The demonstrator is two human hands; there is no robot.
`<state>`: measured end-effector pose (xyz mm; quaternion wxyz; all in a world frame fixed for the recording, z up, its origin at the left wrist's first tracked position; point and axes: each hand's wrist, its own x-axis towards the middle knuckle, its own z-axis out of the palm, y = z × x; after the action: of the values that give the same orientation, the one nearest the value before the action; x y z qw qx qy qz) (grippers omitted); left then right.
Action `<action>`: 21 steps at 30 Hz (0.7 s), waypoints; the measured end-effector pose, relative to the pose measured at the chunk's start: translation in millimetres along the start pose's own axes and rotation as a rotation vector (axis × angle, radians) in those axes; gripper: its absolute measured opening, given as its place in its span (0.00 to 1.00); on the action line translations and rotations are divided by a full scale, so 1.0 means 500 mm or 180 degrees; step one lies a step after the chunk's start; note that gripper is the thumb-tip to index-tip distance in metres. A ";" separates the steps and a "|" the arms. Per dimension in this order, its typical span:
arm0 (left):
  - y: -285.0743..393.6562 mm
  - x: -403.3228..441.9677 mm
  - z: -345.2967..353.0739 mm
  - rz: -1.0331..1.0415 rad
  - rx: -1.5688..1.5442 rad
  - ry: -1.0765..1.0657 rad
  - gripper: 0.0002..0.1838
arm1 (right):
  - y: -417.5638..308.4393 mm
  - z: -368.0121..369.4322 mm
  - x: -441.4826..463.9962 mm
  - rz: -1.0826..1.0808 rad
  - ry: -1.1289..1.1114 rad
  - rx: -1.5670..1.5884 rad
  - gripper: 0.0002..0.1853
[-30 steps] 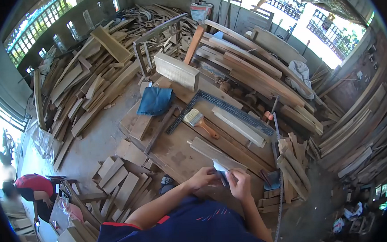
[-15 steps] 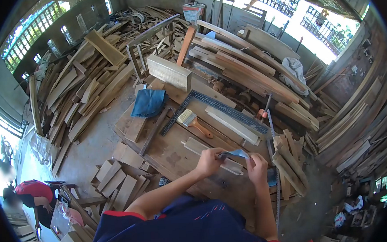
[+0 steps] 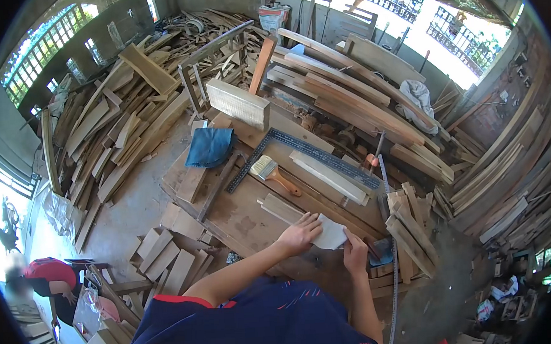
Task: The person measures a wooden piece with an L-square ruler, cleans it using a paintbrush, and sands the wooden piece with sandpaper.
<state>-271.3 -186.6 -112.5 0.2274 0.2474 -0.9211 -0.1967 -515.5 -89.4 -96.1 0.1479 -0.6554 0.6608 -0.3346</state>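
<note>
Perhaps risking a crease from uneven tugging — pinching a papery, whitish, four-sided sheet [image 3: 331, 234] in the right hand [image 3: 355, 251], touching it with outstretched fingers of the left hand [image 3: 297, 236].

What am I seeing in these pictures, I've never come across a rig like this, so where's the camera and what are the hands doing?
There's no machine: a person works bare-handed, wearing one camera on the head. Every picture comes from it, looking forward and down.

On the wooden table lie a brush, a metal square and wood strips; a blue cloth is nearby.

The right hand pinches a pale sheet; the left hand touches its other side.
</note>
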 end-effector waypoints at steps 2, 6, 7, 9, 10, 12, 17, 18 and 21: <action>0.000 -0.006 0.011 -0.0028 0.0197 -0.0052 0.28 | -0.006 0.007 0.001 -0.0066 0.0150 0.0028 0.21; 0.005 -0.028 0.030 -0.0003 0.0595 0.0068 0.27 | -0.022 0.017 0.011 -0.0163 0.0238 0.0078 0.22; 0.007 -0.033 0.029 -0.0037 0.0650 0.0048 0.28 | -0.020 0.021 0.010 -0.0151 0.0222 0.0194 0.22; 0.011 -0.039 0.028 -0.0092 0.0751 0.0010 0.29 | -0.005 0.031 0.005 0.0166 0.0236 0.0786 0.21; 0.014 -0.041 0.028 -0.0185 0.0813 -0.0024 0.31 | 0.020 0.046 -0.003 0.0474 0.0264 0.1262 0.21; 0.017 -0.047 0.026 -0.0381 0.0941 -0.0092 0.36 | 0.031 0.057 -0.003 0.0893 0.0319 0.1576 0.21; 0.054 -0.041 -0.004 -0.0950 0.0545 0.0222 0.38 | -0.010 0.067 0.010 0.0771 0.0610 0.0927 0.20; 0.056 -0.039 -0.011 -0.1024 0.0414 0.0281 0.38 | -0.018 0.071 0.010 0.0826 0.0639 0.1147 0.20; 0.036 -0.035 0.003 -0.1084 -0.0423 0.0910 0.43 | -0.049 0.072 0.021 0.0980 0.0671 0.1767 0.21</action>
<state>-264.9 -162.2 -110.6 0.3349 0.4091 -0.8094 -0.2555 -474.9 -106.3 -104.2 0.3004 -0.4444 0.6474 -0.5415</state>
